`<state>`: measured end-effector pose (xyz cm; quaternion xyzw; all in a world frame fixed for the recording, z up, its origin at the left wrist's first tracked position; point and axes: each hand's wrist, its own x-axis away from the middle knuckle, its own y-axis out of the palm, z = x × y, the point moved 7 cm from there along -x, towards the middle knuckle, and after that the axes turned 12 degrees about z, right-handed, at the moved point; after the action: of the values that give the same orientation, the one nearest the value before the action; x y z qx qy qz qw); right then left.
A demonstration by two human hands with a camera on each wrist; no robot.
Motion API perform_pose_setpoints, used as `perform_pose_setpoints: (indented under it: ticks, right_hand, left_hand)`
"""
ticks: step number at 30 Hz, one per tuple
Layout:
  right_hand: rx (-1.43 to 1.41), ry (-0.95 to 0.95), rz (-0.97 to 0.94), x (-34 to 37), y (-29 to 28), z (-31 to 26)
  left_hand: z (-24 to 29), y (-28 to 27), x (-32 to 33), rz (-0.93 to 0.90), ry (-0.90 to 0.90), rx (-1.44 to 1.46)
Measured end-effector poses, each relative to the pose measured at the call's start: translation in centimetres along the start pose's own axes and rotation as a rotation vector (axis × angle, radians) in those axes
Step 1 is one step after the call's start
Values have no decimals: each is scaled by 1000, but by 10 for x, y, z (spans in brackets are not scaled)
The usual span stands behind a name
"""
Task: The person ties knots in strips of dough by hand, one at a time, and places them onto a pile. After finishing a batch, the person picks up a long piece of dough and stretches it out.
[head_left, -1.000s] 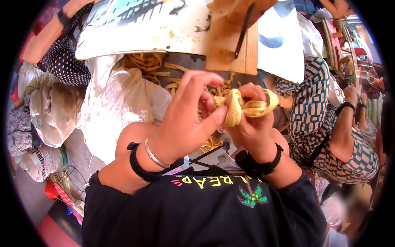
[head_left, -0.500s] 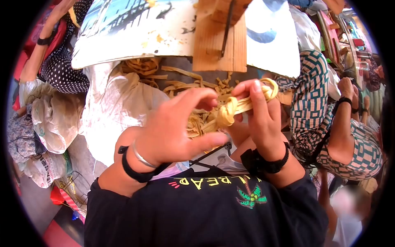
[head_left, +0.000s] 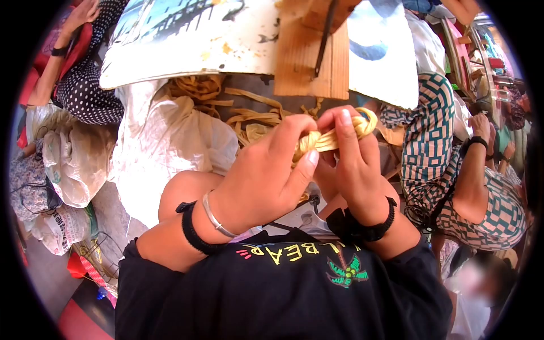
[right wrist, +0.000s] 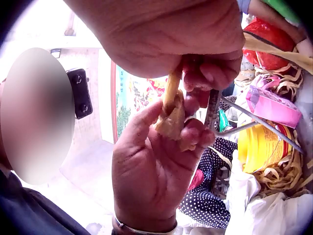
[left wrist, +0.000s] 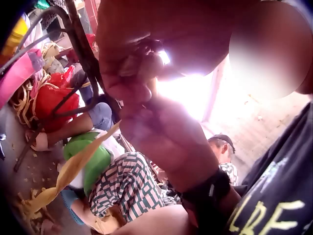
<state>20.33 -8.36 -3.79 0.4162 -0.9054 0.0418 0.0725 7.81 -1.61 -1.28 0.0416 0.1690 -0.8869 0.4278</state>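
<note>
A knotted bundle of yellow strip (head_left: 326, 141), looped at its right end, is held between both hands above the lap. The left hand (head_left: 260, 170) pinches the knot between thumb and fingers. The right hand (head_left: 360, 170) grips the bundle beside its loop, fingers curled round it. In the right wrist view the knotted piece (right wrist: 171, 120) sits in the left hand's fingers (right wrist: 151, 171), close under the right hand (right wrist: 181, 34). A loose strip (left wrist: 73, 166) hangs down in the left wrist view. The left hand's fingers partly hide the knot.
Ahead stands a white painted board (head_left: 187, 56) with a wooden block (head_left: 311, 62) and dark metal bar on it. More yellow strips (head_left: 258, 110) lie beneath. White cloth (head_left: 170, 136) drapes at left; seated people flank both sides.
The left hand was off the bundle half a second ago, spread beside it; it has moved back right and pinches the knot. The right hand has kept its grip throughout.
</note>
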Motion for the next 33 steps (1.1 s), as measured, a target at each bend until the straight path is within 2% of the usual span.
perform_pose_setpoints:
  ticks: [3,5,6,7,9,11,12,13,15,16,17,19,22,23,24,25,27,28,30,31,33]
  right_hand:
    - [10,-169,-7,-2,3,14]
    - [-175,-50,-59,-1,5,17]
    - [-357,155,-111,-1,5,14]
    - [-457,276,-139,-2,5,12]
    - [-701,433,-193,-6,7,19]
    - [-872,506,-182,-12,-2,24]
    - [-894,461,-132,-17,-13,26]
    - [-895,436,-87,-20,-19,27]
    - [-847,401,-23,-17,-21,18]
    - [-814,398,1,-14,-19,10]
    - [-701,429,49,-11,-15,8]
    - [-293,477,-183,-6,-9,21]
    - [339,395,-620,14,5,15]
    - [491,348,-696,21,6,8]
    - [590,316,-718,21,8,3]
    - [522,314,-680,18,8,2]
    - [187,316,-487,4,5,-3]
    - [136,259,-430,1,4,-11]
    - [64,71,-311,2,10,-33]
    - [92,-48,-359,5,10,-31]
    - [183,-202,-392,5,11,-27]
  left_hand:
    - [5,3,-2,58,112,-29]
    - [2,3,0,26,84,-20]
    - [2,3,1,11,71,-15]
    - [3,3,2,-1,100,5]
    - [6,2,5,-23,159,44]
    - [-5,-1,8,-12,-90,197]
    - [-11,-1,10,-6,-213,273]
    - [-13,-5,11,16,-214,306]
    - [-21,-17,11,66,-213,366]
    - [-25,-27,8,81,-246,301]
    - [-18,-34,3,128,-119,229]
    - [-4,-45,-6,208,138,84]
    - [-9,-31,-3,142,-105,541]
    - [-8,-25,2,123,-207,689]
    - [-12,-24,6,111,-297,671]
    - [-14,-24,7,46,-284,559]
    - [-18,-24,8,-76,-249,333]
    - [-18,-24,8,-118,-215,226]
    - [-3,-18,2,-172,-7,57]
    - [3,-15,1,-198,97,-32]
    - [-5,-9,7,-203,44,51]
